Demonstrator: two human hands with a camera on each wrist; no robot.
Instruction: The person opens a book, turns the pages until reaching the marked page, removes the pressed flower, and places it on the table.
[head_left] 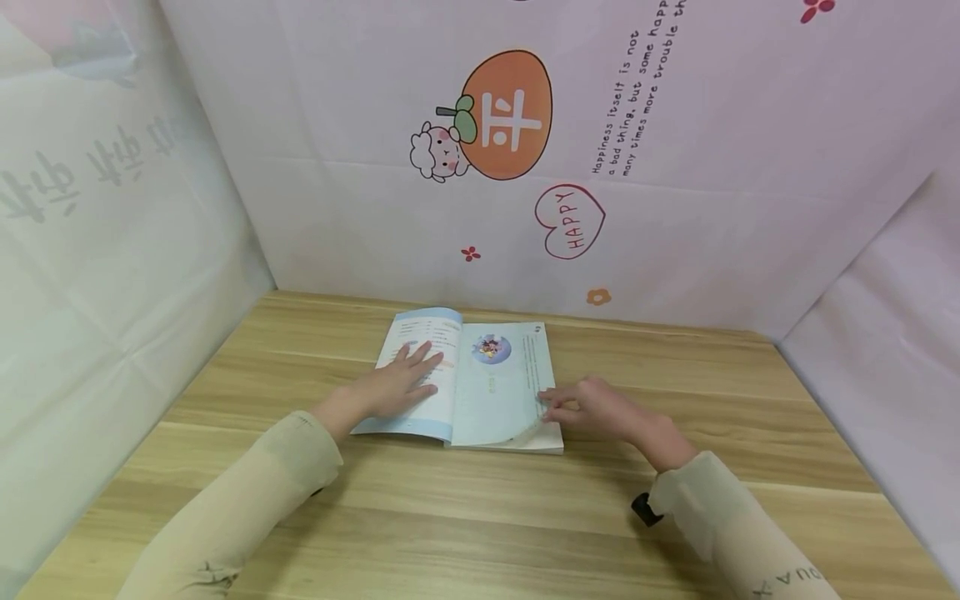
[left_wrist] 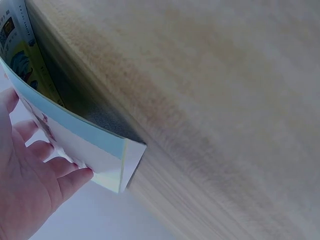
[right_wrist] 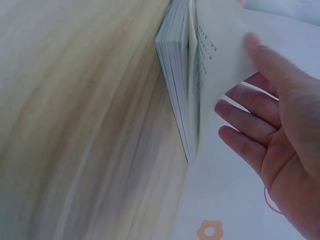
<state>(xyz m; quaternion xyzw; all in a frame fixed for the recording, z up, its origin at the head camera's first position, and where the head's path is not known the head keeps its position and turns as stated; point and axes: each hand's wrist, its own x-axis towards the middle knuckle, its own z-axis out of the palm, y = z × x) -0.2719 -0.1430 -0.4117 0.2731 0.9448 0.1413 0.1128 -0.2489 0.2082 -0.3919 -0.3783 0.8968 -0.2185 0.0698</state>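
An open book (head_left: 480, 417) lies on the wooden table, its left side bowed up a little at the spine. My left hand (head_left: 397, 383) rests on the left page with the fingers spread; in the left wrist view its fingertips touch the page (left_wrist: 75, 130). At the book's right edge, my right hand (head_left: 596, 407) pinches the lower corner of the right page, which bends upward. In the right wrist view the thumb lies on one face of the lifted page (right_wrist: 225, 55), beside the thick block of pages (right_wrist: 172, 65).
A wooden table (head_left: 480, 517) extends around the book. Behind it rises a white printed cloth (head_left: 360, 208) with an orange fruit and a heart, and more cloth hangs at both sides. A black band (head_left: 647, 509) shows at the right sleeve.
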